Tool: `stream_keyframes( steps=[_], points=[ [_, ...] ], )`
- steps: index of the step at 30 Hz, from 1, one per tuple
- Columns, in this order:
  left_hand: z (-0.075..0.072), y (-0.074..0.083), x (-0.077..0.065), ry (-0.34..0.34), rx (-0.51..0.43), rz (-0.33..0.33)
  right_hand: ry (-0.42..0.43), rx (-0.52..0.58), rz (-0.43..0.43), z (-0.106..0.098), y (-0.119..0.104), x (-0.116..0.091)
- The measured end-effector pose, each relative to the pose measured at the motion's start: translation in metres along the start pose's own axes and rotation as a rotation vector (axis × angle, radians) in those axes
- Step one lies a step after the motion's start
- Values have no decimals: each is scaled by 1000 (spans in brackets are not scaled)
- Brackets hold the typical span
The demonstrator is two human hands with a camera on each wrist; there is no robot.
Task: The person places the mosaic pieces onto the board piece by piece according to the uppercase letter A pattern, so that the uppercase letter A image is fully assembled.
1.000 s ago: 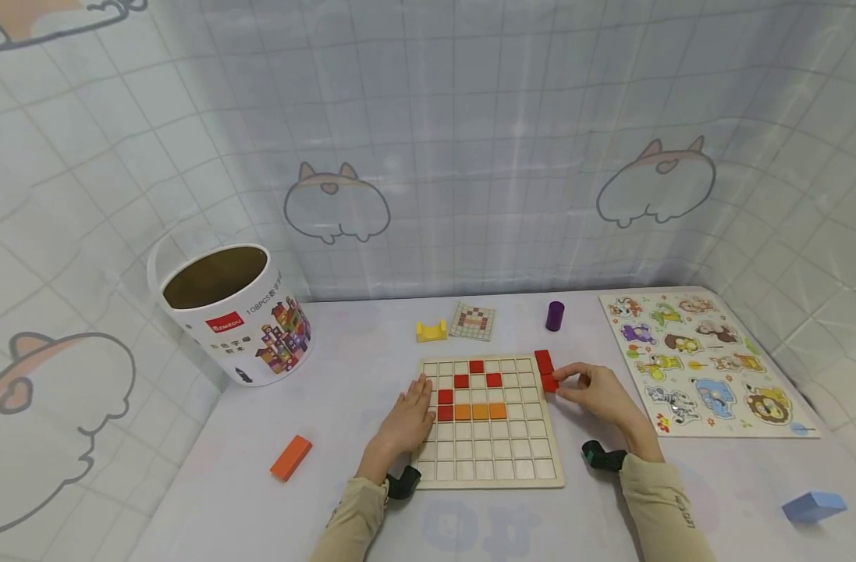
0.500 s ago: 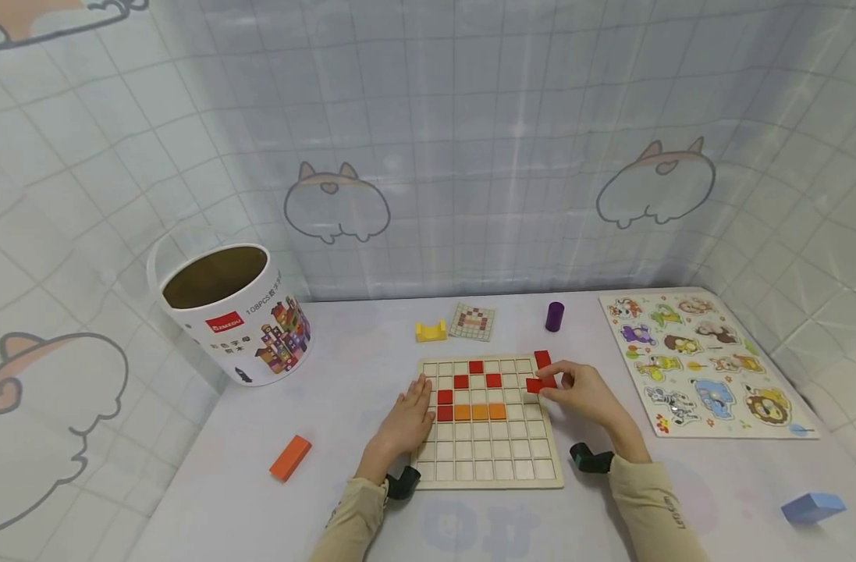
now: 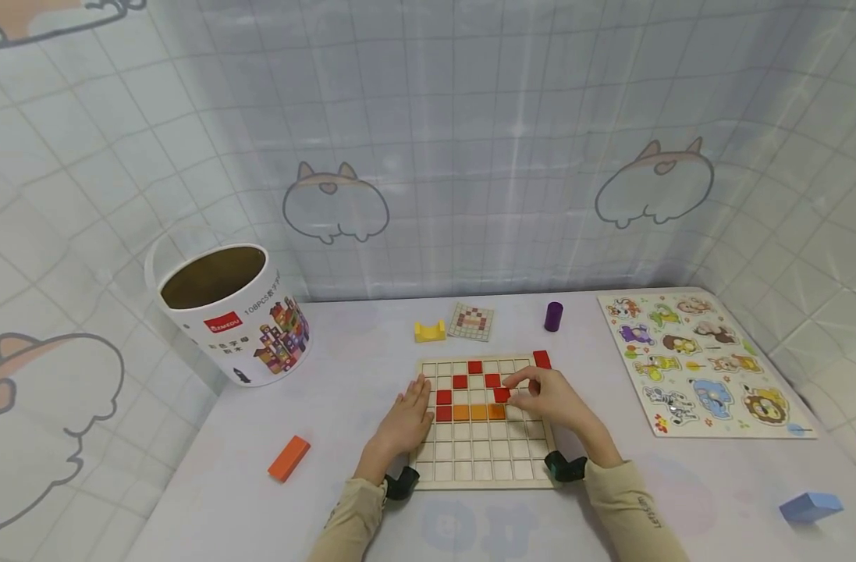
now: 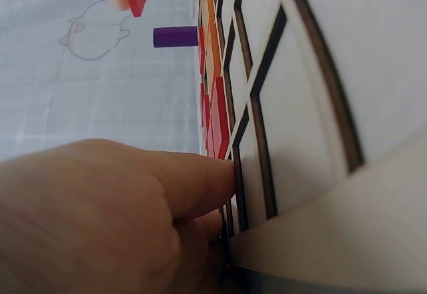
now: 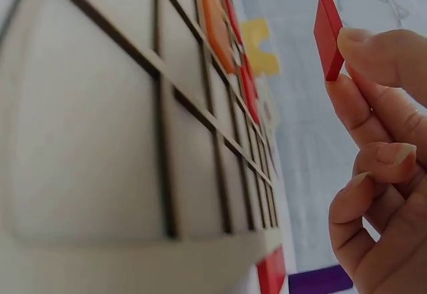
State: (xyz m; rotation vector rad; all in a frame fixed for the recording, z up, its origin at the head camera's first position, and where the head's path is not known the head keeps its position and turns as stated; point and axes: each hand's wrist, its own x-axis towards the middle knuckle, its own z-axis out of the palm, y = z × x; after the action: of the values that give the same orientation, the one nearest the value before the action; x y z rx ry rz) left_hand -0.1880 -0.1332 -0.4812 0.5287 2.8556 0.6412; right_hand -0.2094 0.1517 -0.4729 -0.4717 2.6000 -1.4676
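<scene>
A square red tile [image 3: 502, 395] is pinched between thumb and fingertips of my right hand [image 3: 555, 400]. The right wrist view shows this tile [image 5: 327, 37] tilted on edge, apart from the wooden grid board [image 3: 484, 450]. In the head view it appears over the board's middle right, just above the right end of a row of orange tiles [image 3: 479, 412]. Several red tiles [image 3: 445, 413] lie in cells to the left and top. My left hand [image 3: 403, 421] rests on the board's left edge, fingers extended; its thumb [image 4: 207, 184] touches the rim in the left wrist view.
Beyond the board lie a small pattern card [image 3: 471, 321], a yellow arch block [image 3: 430, 332] and a purple cylinder [image 3: 553, 317]. A loose red tile [image 3: 542, 359] touches its upper right corner. An animal puzzle [image 3: 701, 367], bucket [image 3: 245, 336], orange block [image 3: 289, 458] and blue block [image 3: 810, 507] stand around.
My right hand has picked up a red tile from beside the board's right edge and carried it left over the grid. My left hand has stayed in place.
</scene>
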Motion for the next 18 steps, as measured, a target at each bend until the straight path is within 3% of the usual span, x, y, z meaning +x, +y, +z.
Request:
stream_keyframes(
  steps=[11,18],
  points=[
    [3,-2,0,-1,-1,-7,-48,32,-46,28,-5,3],
    [0,1,0,-8,19,-15,-38,7,-147,47,-4,5]
  ],
)
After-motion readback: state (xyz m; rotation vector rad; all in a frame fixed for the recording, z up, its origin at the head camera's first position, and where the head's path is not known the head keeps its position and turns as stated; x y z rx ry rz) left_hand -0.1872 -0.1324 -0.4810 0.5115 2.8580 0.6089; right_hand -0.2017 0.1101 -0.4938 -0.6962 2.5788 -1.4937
